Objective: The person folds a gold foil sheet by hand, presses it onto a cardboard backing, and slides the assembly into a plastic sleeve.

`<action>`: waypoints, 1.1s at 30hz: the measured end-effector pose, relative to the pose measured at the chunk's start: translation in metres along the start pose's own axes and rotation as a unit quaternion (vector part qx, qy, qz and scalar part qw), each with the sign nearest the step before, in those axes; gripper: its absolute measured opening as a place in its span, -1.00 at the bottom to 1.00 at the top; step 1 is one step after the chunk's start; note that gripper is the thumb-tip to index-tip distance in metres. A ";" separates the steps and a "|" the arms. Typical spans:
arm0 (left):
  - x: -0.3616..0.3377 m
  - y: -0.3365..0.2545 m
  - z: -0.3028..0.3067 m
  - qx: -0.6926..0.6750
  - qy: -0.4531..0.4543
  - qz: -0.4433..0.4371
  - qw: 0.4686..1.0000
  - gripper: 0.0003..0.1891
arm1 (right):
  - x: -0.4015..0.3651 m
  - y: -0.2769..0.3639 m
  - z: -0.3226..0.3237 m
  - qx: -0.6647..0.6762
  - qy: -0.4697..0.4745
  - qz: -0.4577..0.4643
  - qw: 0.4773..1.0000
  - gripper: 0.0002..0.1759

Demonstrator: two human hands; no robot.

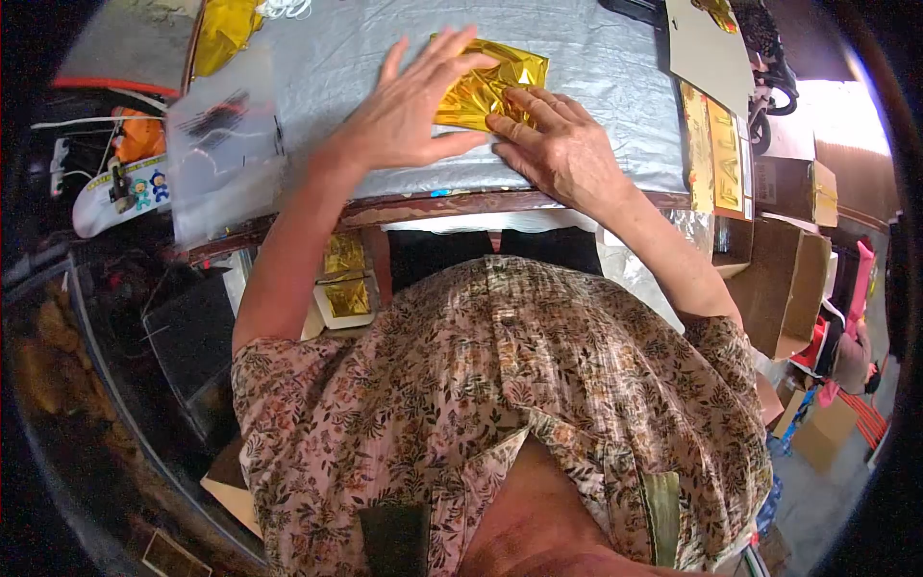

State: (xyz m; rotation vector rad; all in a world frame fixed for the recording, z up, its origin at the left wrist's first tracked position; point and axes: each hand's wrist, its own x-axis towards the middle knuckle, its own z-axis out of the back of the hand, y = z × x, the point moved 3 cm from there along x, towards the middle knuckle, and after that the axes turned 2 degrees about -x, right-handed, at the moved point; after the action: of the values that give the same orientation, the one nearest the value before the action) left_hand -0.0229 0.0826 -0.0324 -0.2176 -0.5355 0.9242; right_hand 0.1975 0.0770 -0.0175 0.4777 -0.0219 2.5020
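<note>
A shiny gold foil sheet (519, 69), creased and folded, lies on the table covered with grey cloth (327, 48). My left hand (413, 106) rests at the foil's left side, fingers spread, with the fingertips over its upper left part and the thumb stretched along its lower edge. On the foil's lower right part lies my right hand (558, 139), its fingers extended and the palm down on the cloth beside it. Neither hand is closed round anything.
Clear plastic bags (226, 154) hang over the table's left edge. More gold foil (223, 34) and white cord (285, 8) lie at the upper left. Gold letter packets (726, 159) are at the right edge, with cardboard boxes (784, 279) beyond.
</note>
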 end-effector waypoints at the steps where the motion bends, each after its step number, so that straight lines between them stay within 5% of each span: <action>1: 0.000 0.000 0.011 0.003 0.002 -0.003 1.000 -0.33 | 0.000 0.000 -0.001 -0.002 -0.001 0.000 1.000 -0.60; 9: 0.003 -0.021 0.034 0.168 0.056 -0.146 0.973 -0.89 | -0.001 0.000 -0.006 -0.006 -0.016 -0.011 1.000 -0.59; 13: 0.006 -0.025 0.019 0.320 0.063 -0.224 0.918 -0.89 | 0.000 0.002 -0.008 -0.001 -0.020 -0.044 0.999 -0.60; 20: 0.013 -0.018 0.045 0.059 0.069 -0.125 0.988 -0.82 | 0.009 0.013 -0.002 -0.001 -0.068 -0.057 0.996 -0.66; 22: 0.013 -0.016 0.059 -0.007 0.089 -0.085 0.992 -0.76 | 0.013 0.009 0.016 0.155 -0.015 -0.193 0.969 -0.71; 23: 0.014 -0.013 0.068 -0.166 0.084 0.052 0.981 -0.66 | 0.018 0.008 0.030 0.226 -0.041 -0.224 0.947 -0.74; 24: 0.013 -0.008 0.074 -0.318 0.073 0.184 0.927 -0.56 | 0.023 0.002 0.041 0.307 -0.025 -0.239 0.921 -0.71; 25: 0.013 -0.005 0.075 -0.314 0.072 0.178 0.930 -0.56 | 0.025 -0.007 0.048 0.385 -0.008 -0.252 0.888 -0.68; 27: 0.008 0.008 0.075 -0.544 -0.114 0.146 0.818 -0.32 | 0.025 -0.023 0.051 0.518 -0.004 -0.298 0.802 -0.65; 29: 0.002 -0.002 0.062 -0.532 -0.106 0.174 0.822 -0.17 | 0.021 -0.038 0.046 0.600 0.024 -0.350 0.719 -0.68; 31: 0.000 -0.016 0.042 -0.727 -0.077 0.164 0.662 -0.12 | 0.018 -0.040 0.042 0.622 0.013 -0.358 0.696 -0.68; 33: -0.002 -0.023 0.031 -0.729 -0.100 0.179 0.653 -0.10 | 0.013 -0.039 0.036 0.645 0.002 -0.370 0.669 -0.68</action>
State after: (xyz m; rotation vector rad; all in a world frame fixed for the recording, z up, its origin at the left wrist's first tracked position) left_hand -0.0238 0.0662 0.0021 -1.7697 -1.4159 0.6764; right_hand 0.2212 0.1122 0.0173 0.7743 1.6658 1.3131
